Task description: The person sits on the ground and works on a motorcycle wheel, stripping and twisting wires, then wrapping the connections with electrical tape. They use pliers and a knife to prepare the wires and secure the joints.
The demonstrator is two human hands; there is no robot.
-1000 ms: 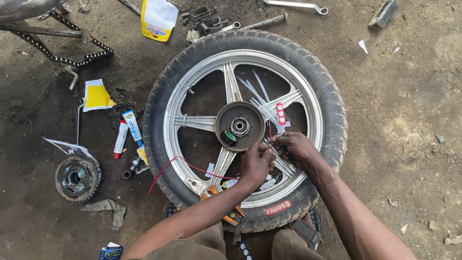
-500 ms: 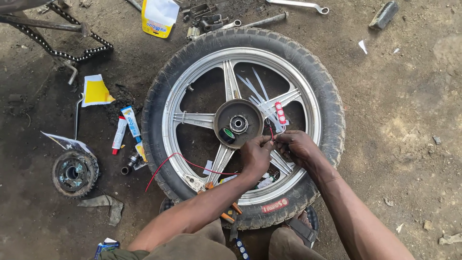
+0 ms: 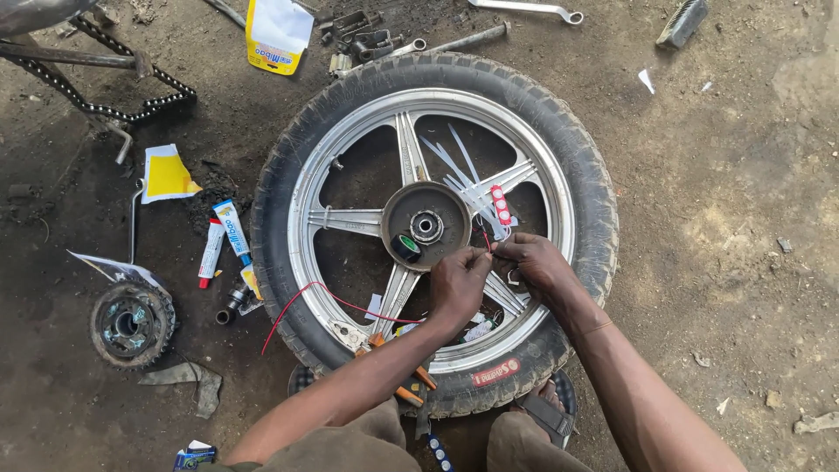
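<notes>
A motorcycle wheel with a silver alloy rim and black tyre lies flat on the dirt. Both my hands meet over the lower right spoke, just beside the dark hub. My left hand pinches a thin red wire that trails left across the rim. My right hand pinches the same wire's end near a small red light strip. Several white cable ties lie across the spokes above.
Two tubes and a yellow packet lie left of the wheel, a sprocket hub lower left. A drive chain, a yellow bottle, a spanner and loose tools sit at the top. Orange-handled pliers rest by my knees.
Both hands have drawn slightly closer together at the spoke, fingertips meeting on the red wire. The wheel has not moved.
</notes>
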